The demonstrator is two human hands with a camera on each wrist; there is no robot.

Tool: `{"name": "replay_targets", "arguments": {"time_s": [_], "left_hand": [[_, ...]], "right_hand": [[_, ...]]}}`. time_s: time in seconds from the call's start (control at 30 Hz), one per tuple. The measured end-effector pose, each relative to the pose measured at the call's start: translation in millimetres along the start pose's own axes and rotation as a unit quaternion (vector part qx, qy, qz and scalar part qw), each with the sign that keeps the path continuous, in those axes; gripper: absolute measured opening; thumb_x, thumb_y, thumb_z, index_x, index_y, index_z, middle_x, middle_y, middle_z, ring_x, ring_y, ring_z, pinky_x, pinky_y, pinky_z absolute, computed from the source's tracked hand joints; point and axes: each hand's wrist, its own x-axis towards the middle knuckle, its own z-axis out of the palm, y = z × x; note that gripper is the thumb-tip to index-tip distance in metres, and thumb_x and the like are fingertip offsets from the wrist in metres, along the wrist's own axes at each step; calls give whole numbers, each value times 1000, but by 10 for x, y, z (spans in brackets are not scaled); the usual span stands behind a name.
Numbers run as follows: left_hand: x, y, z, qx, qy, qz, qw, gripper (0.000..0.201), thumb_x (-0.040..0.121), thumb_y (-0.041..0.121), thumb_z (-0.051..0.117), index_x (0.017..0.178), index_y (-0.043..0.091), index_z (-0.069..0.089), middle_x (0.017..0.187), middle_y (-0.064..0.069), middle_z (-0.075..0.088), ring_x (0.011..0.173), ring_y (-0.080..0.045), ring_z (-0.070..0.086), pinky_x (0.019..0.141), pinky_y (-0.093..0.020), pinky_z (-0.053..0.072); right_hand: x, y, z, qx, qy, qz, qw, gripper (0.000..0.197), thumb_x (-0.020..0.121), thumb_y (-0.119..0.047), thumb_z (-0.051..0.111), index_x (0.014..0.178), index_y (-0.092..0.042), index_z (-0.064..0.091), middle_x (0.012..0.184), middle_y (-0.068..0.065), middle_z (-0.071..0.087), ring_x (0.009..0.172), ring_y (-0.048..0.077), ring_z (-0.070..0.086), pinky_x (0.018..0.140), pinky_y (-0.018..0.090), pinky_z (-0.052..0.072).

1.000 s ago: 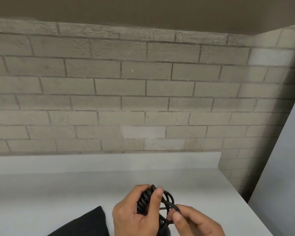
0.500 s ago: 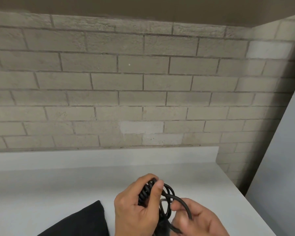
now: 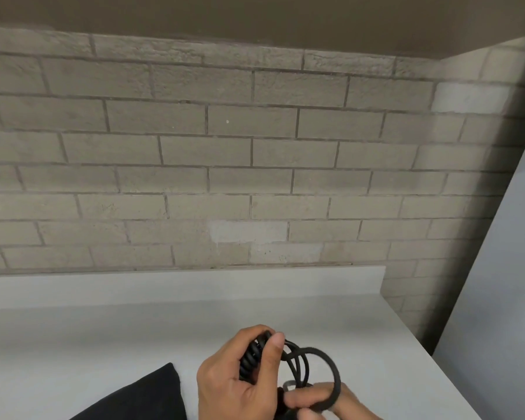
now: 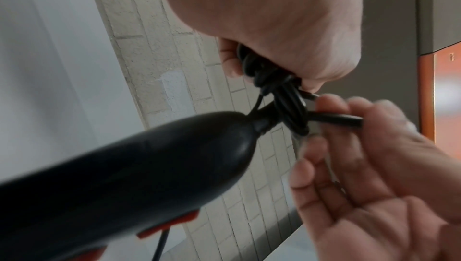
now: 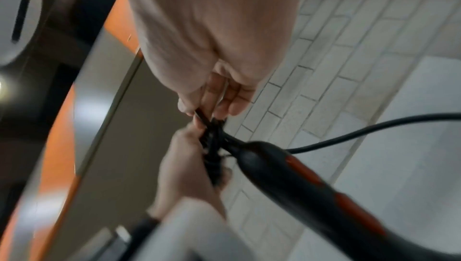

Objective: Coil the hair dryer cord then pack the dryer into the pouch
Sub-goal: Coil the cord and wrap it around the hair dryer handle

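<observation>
The coiled black cord (image 3: 252, 357) is bunched in my left hand (image 3: 240, 380), thumb pressed over the loops, above the counter's near edge. A loose loop of the cord (image 3: 331, 363) curves out to the right, and my right hand (image 3: 319, 401) pinches its end. In the left wrist view the black hair dryer (image 4: 129, 168) with orange buttons hangs below the coil (image 4: 286, 105). The right wrist view shows the dryer handle (image 5: 299, 182) slanting down to the right, with the cord (image 5: 374, 130) trailing off. The black pouch (image 3: 146, 395) lies on the counter left of my hands.
The white counter (image 3: 103, 338) runs to a low backsplash and a brick wall (image 3: 225, 177). Its right edge (image 3: 422, 347) drops off beside a grey panel (image 3: 503, 283). An orange and grey door shows in the wrist views.
My right hand has drawn the cord's end down and right, opening a wider loop. My left hand keeps hold of the coil, and the view has tilted slightly.
</observation>
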Motion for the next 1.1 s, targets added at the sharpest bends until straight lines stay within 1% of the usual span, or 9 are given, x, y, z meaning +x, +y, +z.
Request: {"name": "replay_targets", "arguments": {"time_s": [0.13, 0.2, 0.33, 0.43, 0.5, 0.57, 0.7, 0.9, 1.1], "left_hand": [[45, -37, -52, -11, 9, -2, 1000, 19, 79, 49, 66, 73, 31, 71, 55, 9, 62, 42, -10, 53, 44, -12, 41], [76, -64, -90, -10, 3, 7, 1000, 19, 81, 49, 65, 78, 31, 71, 58, 10, 63, 46, -10, 57, 46, -15, 44], [83, -59, -87, -16, -14, 6, 1000, 23, 83, 51, 64, 78, 30, 72, 63, 12, 65, 52, -10, 61, 51, -16, 48], [82, -93, -84, -10, -10, -11, 1000, 24, 84, 52, 63, 78, 30, 71, 61, 14, 65, 53, -6, 62, 53, -11, 46], [102, -99, -122, 0, -13, -16, 1000, 22, 85, 52, 61, 77, 33, 69, 60, 14, 63, 51, -6, 60, 52, -11, 44], [116, -87, -160, 11, -15, -12, 1000, 18, 86, 52, 60, 78, 37, 66, 65, 13, 65, 54, -6, 61, 52, -10, 44], [115, -69, -166, 10, -7, -16, 1000, 18, 86, 52, 61, 80, 36, 66, 65, 14, 65, 53, -6, 60, 52, -8, 42], [80, -28, -128, 12, -2, -15, 1000, 11, 87, 47, 62, 81, 38, 64, 72, 12, 66, 57, -4, 61, 53, -4, 41], [47, 6, -105, 19, 1, -3, 1000, 15, 88, 46, 62, 80, 34, 66, 68, 9, 65, 52, -8, 58, 49, -11, 42]], "right_hand": [[-225, -25, -205, 263, 11, -62, 963, 44, 58, -15, 93, 91, 6, 74, 81, 23, 69, 69, 25, 69, 68, 18, 52], [-322, -229, -371, 408, 37, -143, 901, 41, 90, 22, 40, 129, 15, 48, 96, 9, 51, 93, 16, 61, 89, 24, 42], [-358, -20, -451, 372, 139, -69, 915, 55, 108, -21, 0, 142, 22, 1, 96, 13, 29, 91, 24, 44, 86, 33, 35], [-346, -21, -290, 299, 241, -45, 922, 59, 98, -16, 59, 125, 30, 35, 80, 17, 46, 71, 23, 46, 64, 35, 34], [-374, 111, -168, 243, 226, 11, 943, 80, 40, -47, 97, 90, 10, 72, 52, 17, 42, 46, 16, 36, 46, 23, 31], [-418, 111, -129, 186, 279, 50, 941, 86, 20, -57, 94, 79, 2, 75, 45, 22, 43, 39, 21, 38, 40, 21, 34], [-466, 313, -10, 121, 287, 82, 947, 75, 21, -51, 97, 84, -14, 77, 66, 25, 65, 55, 32, 61, 52, 22, 51], [-418, 95, 266, -229, 425, -83, 872, 33, 59, -46, 69, 86, -55, 52, 79, -6, 59, 74, -5, 54, 67, 6, 44], [-266, 112, 602, -158, 213, 33, 964, 56, 73, -50, 73, 104, -80, 35, 91, -31, 64, 94, -16, 57, 78, 8, 47]]}}
